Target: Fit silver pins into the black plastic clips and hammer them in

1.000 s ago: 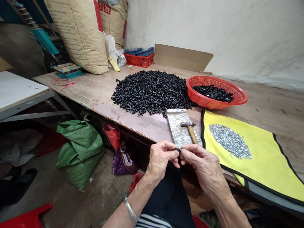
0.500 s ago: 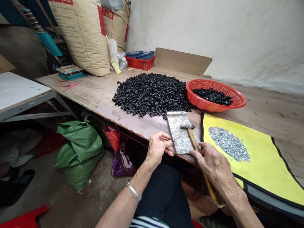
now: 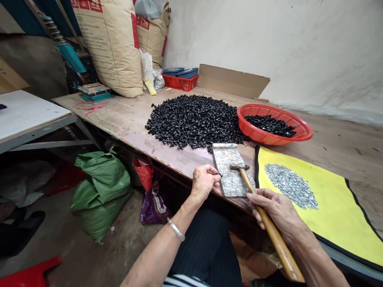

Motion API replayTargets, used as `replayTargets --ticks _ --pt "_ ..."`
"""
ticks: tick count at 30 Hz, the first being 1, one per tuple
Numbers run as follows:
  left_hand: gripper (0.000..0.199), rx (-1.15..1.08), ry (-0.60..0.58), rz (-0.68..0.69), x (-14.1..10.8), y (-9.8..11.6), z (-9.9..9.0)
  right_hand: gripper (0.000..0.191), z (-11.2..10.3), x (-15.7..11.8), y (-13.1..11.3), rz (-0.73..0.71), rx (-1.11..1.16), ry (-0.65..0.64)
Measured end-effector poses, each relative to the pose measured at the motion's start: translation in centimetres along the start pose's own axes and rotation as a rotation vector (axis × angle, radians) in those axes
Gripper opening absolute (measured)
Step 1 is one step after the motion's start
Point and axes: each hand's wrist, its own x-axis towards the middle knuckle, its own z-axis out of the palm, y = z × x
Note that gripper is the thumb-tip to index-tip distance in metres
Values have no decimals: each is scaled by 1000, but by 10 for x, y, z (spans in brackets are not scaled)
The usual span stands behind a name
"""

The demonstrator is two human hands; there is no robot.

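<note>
At the plate (image 3: pixel 226 157), a piece (image 3: pixel 220 175) pinched by left hand (image 3: pixel 205 181) and hammer (image 3: pixel 271 229) gripped by right hand (image 3: pixel 277 208) are seemingly being positioned, steadiness being required.

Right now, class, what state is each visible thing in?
Left hand: pinching small black piece
Right hand: holding hammer
Hammer: head over grey slab
Grey slab: lying on table
Black heap: loose on table
Red basket: partly filled
Silvery bits: spread on yellow cloth
Large sack: upright, bulging
</note>
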Motion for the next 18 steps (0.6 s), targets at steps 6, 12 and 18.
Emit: replayTargets --ticks 6,12,18 --pt "14 63 10 -17 4 -1 4 25 1 -7 4 185 323 -117" --pt "14 103 -1 -28 5 1 3 25 4 -7 10 149 340 -69" --pt "14 125 -11 -25 4 4 2 35 5 -19 15 -100 -86 94"
